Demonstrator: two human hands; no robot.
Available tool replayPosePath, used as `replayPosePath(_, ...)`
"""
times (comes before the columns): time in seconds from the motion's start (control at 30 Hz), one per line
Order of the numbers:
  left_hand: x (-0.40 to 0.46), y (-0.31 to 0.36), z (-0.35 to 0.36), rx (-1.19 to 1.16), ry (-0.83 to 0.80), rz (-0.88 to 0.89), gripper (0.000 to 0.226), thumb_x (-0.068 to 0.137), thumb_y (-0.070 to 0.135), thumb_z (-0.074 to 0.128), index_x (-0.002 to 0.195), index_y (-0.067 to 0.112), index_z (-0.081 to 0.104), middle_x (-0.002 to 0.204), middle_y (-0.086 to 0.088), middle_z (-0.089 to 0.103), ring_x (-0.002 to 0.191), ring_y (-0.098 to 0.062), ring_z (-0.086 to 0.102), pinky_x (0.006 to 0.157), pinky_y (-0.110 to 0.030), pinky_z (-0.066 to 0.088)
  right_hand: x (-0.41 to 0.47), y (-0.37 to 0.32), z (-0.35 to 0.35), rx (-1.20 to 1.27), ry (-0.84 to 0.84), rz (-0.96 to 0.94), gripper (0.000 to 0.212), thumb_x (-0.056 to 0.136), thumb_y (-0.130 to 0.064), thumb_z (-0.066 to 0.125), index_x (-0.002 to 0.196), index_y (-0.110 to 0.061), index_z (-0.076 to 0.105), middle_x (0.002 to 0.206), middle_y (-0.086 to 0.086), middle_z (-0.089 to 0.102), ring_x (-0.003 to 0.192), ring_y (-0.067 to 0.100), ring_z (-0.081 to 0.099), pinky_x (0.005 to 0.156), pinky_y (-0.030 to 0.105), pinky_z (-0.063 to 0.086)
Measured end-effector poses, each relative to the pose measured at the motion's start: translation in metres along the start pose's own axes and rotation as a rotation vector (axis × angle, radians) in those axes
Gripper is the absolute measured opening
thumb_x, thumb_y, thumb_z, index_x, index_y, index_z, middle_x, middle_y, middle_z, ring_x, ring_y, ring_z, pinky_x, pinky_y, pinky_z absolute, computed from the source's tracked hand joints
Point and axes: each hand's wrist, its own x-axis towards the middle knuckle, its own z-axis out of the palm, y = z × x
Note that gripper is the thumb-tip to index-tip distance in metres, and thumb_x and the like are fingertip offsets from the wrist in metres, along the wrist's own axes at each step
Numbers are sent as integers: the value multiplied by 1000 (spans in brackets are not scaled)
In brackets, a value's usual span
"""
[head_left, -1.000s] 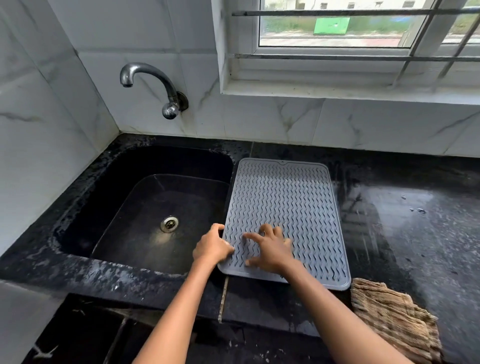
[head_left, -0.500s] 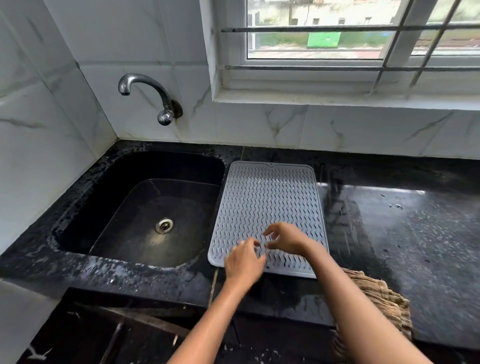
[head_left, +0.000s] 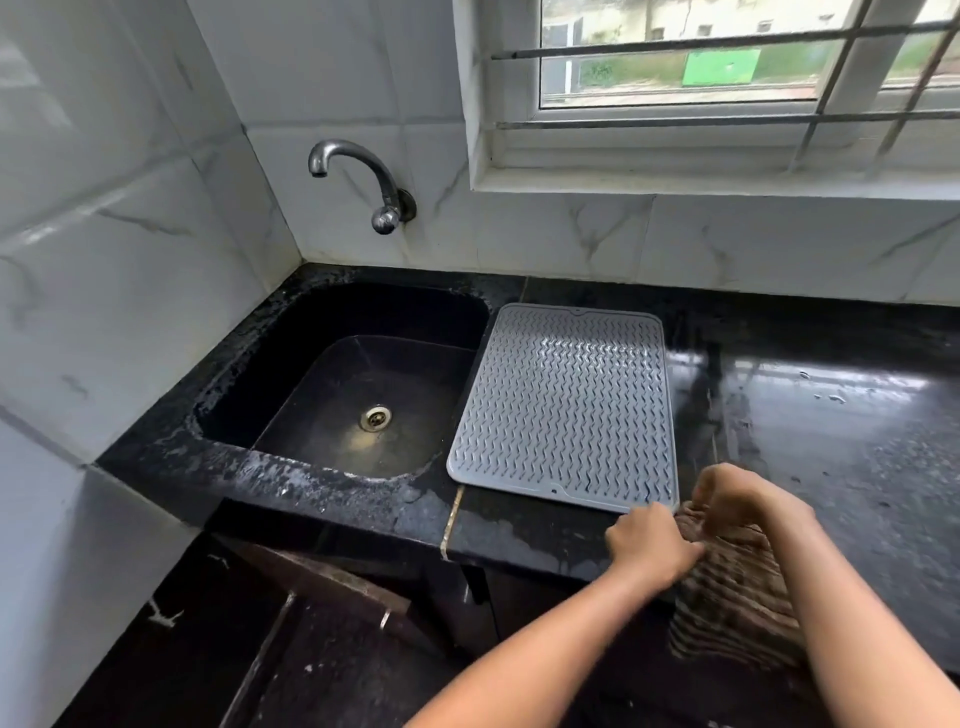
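Observation:
A grey ribbed drying mat (head_left: 566, 405) lies flat on the black counter, just right of the sink. A brown striped cloth (head_left: 727, 597) hangs over the counter's front edge, below the mat's near right corner. My left hand (head_left: 649, 545) grips the cloth's left top edge with curled fingers. My right hand (head_left: 737, 501) pinches the cloth's top from above, fingers bent down onto it. Neither hand touches the mat.
The black sink (head_left: 358, 395) with a metal drain sits at the left under a wall tap (head_left: 363, 176). Wet black counter (head_left: 831, 415) stretches right of the mat. White tiled walls and a barred window (head_left: 727, 78) stand behind.
Both hands left the mat and moved right and down onto the brown cloth, taking hold of it. The view swung left and lower; the mat stays in place.

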Motion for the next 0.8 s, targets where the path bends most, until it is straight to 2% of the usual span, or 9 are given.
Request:
replayPosePath(0.13,-2,6,11,-20,-4,-16,49,80,43,66,113,8,60,121,-17,65,116,-37,59,92,-42,48,-3,13,6,0,-53,29,39,53,-9,77,69,-23,45,99,6,60,107,26,59,92,41,50)
replayPosePath(0.2,-1,3,11,-40,-54,-52,52,79,46,67,115,8,62,123,-16,64,117,-35,59,93,-41,48,-5,13,9,-9,-93,25,41,54,-7,78,71,-24,44,98,5,60,104,24,58,95,42,47)
replayPosePath(0.3,-2,-2,7,-100,-129,-95,51,76,44,70,109,5,67,118,-18,67,113,-32,62,92,-40,50,-16,9,7,-30,-188,-33,30,61,-10,82,63,-21,54,73,-1,60,69,15,57,63,20,48)
replayPosePath(0.37,-1,-8,-2,-181,-173,-57,30,77,34,71,80,4,69,88,-17,70,85,-26,66,74,-37,50,-25,2,-4,-66,-286,-72,18,71,-16,80,72,-18,62,56,-6,61,49,8,54,41,12,42)
replayPosePath(0.43,0,-12,-18,-277,-219,-13,32,82,24,70,57,13,54,61,-6,52,57,-14,46,55,-31,35,-30,-5,-19,-76,-324,-159,19,75,-24,78,89,-14,69,70,-3,67,64,9,59,58,19,51)
replayPosePath(0.5,-1,-15,-45,-334,-228,47,22,86,19,66,67,18,56,74,-5,55,65,-12,47,54,-26,33,-35,-12,-34,69,-338,-246,20,78,-24,76,94,-12,71,90,2,67,84,15,59,82,32,52)
replayPosePath(0.57,-3,-16,-80,-393,-191,105,4,88,17,65,91,16,63,94,-5,59,85,-14,54,61,-20,39,-42,-21,-45,360,-359,-326,7,81,-18,72,88,-17,71,87,-4,69,90,12,59,78,28,50)
replayPosePath(0.63,-3,-17,-113,-461,-117,180,17,89,17,64,105,17,60,101,-5,61,88,-13,56,64,-15,42,-48,-32,-52,627,-385,-430,12,83,-12,70,93,-17,70,85,-9,72,91,9,61,77,24,44)
replayPosePath(0.8,-13,-15,-182,-609,74,338,12,91,21,63,101,18,58,95,-2,67,77,-5,61,61,-13,49,-64,-68,-76,1022,-279,-691,50,71,-12,72,117,3,61,115,24,65,105,32,59,100,45,42)
